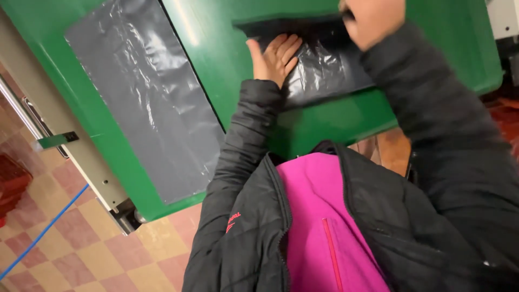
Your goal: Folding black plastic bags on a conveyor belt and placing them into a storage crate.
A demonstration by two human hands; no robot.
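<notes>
The left hand (275, 57) lies flat, palm down, on a grey plastic bag (324, 67) spread over the green table (216, 59). Its fingers are extended and released, close together, pressing the film and gripping nothing. The bag sits at the far centre of the table, its upper edge meeting a dark strip (286, 26) that runs across the surface.

The right hand (372, 20) is raised above the same bag, near its upper right part, at the top edge of the view. Its fingers are curled inward (a small dark shape shows at the knuckles, but whether anything is grasped cannot be told).

A second grey plastic bag (143, 103) lies flat on the left part of the table, well apart from both hands. A beige metal rail (65, 135) borders the table's left edge. Below it is a checkered tile floor (81, 254), crossed by a blue line (40, 232). Both sleeves belong to a black padded jacket (243, 232), open over a magenta garment (319, 227).
</notes>
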